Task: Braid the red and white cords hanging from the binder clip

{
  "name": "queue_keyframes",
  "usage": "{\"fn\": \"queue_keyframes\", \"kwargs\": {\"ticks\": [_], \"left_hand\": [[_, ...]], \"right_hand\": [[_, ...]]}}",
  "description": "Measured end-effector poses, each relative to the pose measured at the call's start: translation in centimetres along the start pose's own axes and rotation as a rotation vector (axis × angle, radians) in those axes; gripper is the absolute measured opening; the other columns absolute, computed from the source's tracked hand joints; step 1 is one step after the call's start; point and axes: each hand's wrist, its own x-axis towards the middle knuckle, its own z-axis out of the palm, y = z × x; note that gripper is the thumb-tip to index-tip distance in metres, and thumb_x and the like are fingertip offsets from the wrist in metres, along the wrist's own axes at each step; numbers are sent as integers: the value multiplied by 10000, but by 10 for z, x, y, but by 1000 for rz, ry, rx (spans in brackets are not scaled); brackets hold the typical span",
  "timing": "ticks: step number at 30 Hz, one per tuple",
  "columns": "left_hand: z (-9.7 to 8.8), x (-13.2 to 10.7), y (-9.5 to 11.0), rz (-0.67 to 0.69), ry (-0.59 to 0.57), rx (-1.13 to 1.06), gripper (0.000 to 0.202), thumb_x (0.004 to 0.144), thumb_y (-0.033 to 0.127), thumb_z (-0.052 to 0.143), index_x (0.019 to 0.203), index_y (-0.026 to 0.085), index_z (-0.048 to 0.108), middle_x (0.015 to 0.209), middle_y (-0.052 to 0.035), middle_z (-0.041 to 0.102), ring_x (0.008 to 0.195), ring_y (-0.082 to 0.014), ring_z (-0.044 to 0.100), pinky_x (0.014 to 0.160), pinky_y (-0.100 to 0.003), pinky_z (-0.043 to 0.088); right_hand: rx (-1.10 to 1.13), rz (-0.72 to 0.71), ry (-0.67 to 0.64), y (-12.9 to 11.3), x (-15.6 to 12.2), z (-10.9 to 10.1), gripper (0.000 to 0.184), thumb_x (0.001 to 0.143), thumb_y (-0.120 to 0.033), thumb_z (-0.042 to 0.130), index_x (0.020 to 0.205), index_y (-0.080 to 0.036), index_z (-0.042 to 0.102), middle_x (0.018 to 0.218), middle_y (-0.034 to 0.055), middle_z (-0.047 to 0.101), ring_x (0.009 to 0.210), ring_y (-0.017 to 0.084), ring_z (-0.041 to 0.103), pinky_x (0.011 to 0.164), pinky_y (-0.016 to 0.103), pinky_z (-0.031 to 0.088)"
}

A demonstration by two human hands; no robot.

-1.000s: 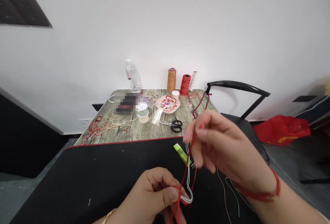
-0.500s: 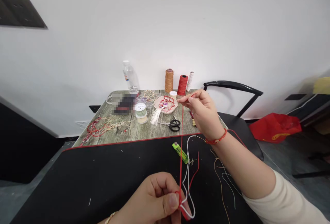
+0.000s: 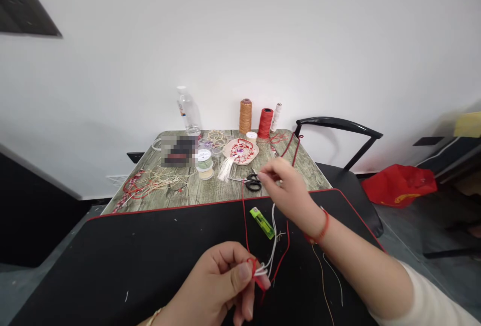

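The left hand [image 3: 221,283] held a red cord [image 3: 253,267] pinched between thumb and forefinger, low over a black mat [image 3: 150,251] at the near side of the scene. A small loop showed at the fingertips, where white cords [image 3: 275,233] crossed it and ran toward the far side. The right hand [image 3: 283,188] hung farther off and to the right, its thumb and fingers narrowly spaced near a pair of scissors [image 3: 253,183]; it was blurred, so whether it held a strand could not be told.

Good work here probably called for a firm left pinch right at the loop, so that red and white would not slip past each other, and for a slow, even draw on any strand being tightened. Loose strands were likely best spread apart, clear of the green lighter [image 3: 263,223] on the mat.

Beyond, on a wood-patterned table [image 3: 199,193], a shallow pale dish [image 3: 256,150] held tangled red cords with a purple piece among them. A white tassel [image 3: 227,169] spilled over its near left side onto the table. At the far left, a clear bottle [image 3: 188,113] with a white cap stood by the wall [image 3: 240,40].
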Motion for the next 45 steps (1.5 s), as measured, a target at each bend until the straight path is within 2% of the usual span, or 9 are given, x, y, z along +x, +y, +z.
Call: {"fn": "queue_keyframes", "kwargs": {"ticks": [4, 7, 13, 19, 22, 25, 28, 40, 45], "left_hand": [[1, 4, 10, 21, 83, -26, 297, 743, 385, 776, 702, 126, 637, 676, -33, 678, 439, -35, 464, 406, -139, 330], [2, 4, 11, 31, 124, -39, 298, 732, 376, 787, 696, 125, 629, 633, -7, 639, 445, -28, 420, 424, -141, 307], [1, 3, 9, 37, 98, -31, 278, 820, 392, 694, 724, 140, 629, 413, 60, 492, 342, -15, 291, 367, -145, 187], [0, 4, 11, -51, 24, -85, 277, 868, 410, 621, 719, 183, 568, 421, 42, 555, 283, -34, 346, 311, -135, 228], [1, 3, 11, -98, -19, -108, 308, 838, 434, 653, 693, 185, 547, 439, 42, 560, 296, -51, 419, 302, -128, 275], [4, -1, 8, -116, -38, -135, 315, 780, 431, 723, 700, 185, 542, 504, 31, 611, 324, -52, 475, 331, -125, 319], [5, -5, 5, -127, -44, -141, 345, 711, 424, 794, 697, 179, 552, 515, 16, 639, 356, -39, 472, 372, -113, 327], [-2, -1, -2, -88, -62, -106, 388, 600, 432, 867, 623, 165, 586, 498, 15, 632, 410, -50, 482, 402, -135, 292], [-8, 2, -1, -106, -186, -81, 362, 601, 424, 867, 617, 160, 620, 537, 6, 651, 443, -54, 510, 423, -145, 326]], "right_hand": [[-81, -140, -98, -30, -61, -16, 196, 916, -168, 493, 722, -196, 512, 687, -17, 494, 639, 127, 470, 626, 268, 383], [-175, -281, -186, -31, -94, -8, 54, 852, -205, 601, 805, -181, 592, 720, 11, 574, 653, 145, 520, 657, 291, 400], [-339, -325, -165, -15, -109, 23, 221, 888, -109, 485, 687, -171, 552, 634, 1, 568, 585, 125, 509, 618, 276, 392], [-366, -657, -130, -5, -123, 46, 413, 939, -167, 421, 533, -209, 483, 404, -39, 445, 415, 116, 381, 503, 277, 326], [-180, -478, -294, -12, -119, 25, 319, 923, -232, 501, 606, -232, 538, 448, -44, 470, 464, 124, 435, 550, 261, 401], [-144, -341, -287, -27, -99, -9, 109, 909, -178, 500, 859, -207, 592, 677, 3, 573, 636, 140, 531, 624, 263, 458], [81, -105, -474, -37, -79, -26, 202, 855, -79, 564, 1020, -194, 581, 946, 43, 586, 848, 131, 571, 759, 242, 486], [413, 20, -569, -20, -79, -14, 85, 836, -98, 582, 841, -183, 583, 831, 14, 581, 775, 130, 537, 746, 289, 424], [433, 70, -575, -17, -80, -13, 75, 813, -100, 590, 812, -175, 593, 807, 15, 598, 748, 133, 548, 717, 288, 425]]}}
